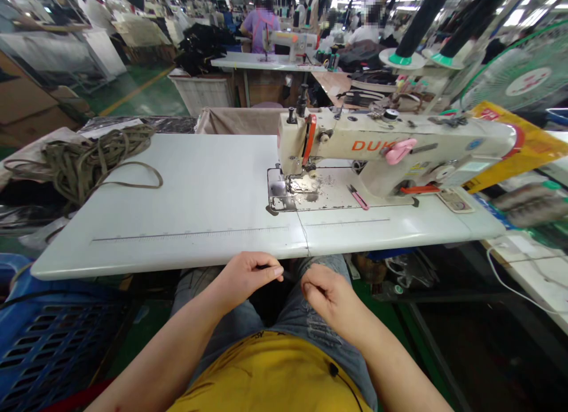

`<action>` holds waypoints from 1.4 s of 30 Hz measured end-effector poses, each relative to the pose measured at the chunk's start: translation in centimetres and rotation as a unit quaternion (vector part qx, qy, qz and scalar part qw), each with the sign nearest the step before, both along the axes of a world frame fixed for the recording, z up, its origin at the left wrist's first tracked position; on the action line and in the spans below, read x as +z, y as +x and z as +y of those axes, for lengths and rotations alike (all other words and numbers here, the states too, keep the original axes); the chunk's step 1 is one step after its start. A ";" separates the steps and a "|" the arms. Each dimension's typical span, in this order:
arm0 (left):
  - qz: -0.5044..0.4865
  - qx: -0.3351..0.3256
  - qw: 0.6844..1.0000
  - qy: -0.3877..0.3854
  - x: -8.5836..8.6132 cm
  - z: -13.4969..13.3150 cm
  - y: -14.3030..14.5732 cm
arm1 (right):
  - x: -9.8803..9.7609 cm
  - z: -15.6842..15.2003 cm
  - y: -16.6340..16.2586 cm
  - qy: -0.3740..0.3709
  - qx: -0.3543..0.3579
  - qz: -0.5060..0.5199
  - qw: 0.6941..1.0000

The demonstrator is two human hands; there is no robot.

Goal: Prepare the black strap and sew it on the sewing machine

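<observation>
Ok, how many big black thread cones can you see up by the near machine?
2: left cone and right cone, side by side above the machine, upper right. More may be out of frame.

Left hand (244,280) and right hand (327,293) curled, white table (213,187) ahead, sewing machine (344,131), pink snips (358,198)

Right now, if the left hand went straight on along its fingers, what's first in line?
The left hand would likely meet the curled right hand, across a gap. Depth is unclear from one view, so it might pass above or below.
</observation>
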State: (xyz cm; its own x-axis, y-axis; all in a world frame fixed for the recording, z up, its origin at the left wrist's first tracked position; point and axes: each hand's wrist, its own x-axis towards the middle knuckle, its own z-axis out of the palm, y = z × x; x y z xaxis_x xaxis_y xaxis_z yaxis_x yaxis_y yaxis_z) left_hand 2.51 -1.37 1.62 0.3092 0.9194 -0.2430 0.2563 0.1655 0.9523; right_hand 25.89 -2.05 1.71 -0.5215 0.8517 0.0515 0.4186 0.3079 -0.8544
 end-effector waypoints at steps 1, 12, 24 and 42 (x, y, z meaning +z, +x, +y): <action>0.012 0.000 1.000 0.011 -0.1 0.1 0.0 | 0.0 0.0 0.0 -0.012 0.004 0.028 1.000; 0.011 -0.020 0.999 -0.030 -0.9 -0.6 1.8 | -0.5 -0.6 -2.3 -0.223 0.060 0.235 0.944; -0.051 0.141 0.984 -0.097 0.8 -2.0 3.2 | 1.0 -0.6 -0.2 -0.176 -0.026 0.163 0.970; -0.187 0.440 0.877 0.048 2.9 -0.5 -3.8 | -0.6 1.6 8.4 -0.081 -0.244 -0.015 0.966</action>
State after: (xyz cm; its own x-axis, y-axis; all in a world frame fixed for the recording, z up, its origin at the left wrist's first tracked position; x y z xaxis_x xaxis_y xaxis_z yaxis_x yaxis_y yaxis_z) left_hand -1.34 -1.83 4.56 -0.4895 0.8525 -0.1836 -0.2635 0.0561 0.9630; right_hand 34.34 -0.45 1.07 -0.0555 0.9923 -0.1110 0.5054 -0.0680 -0.8602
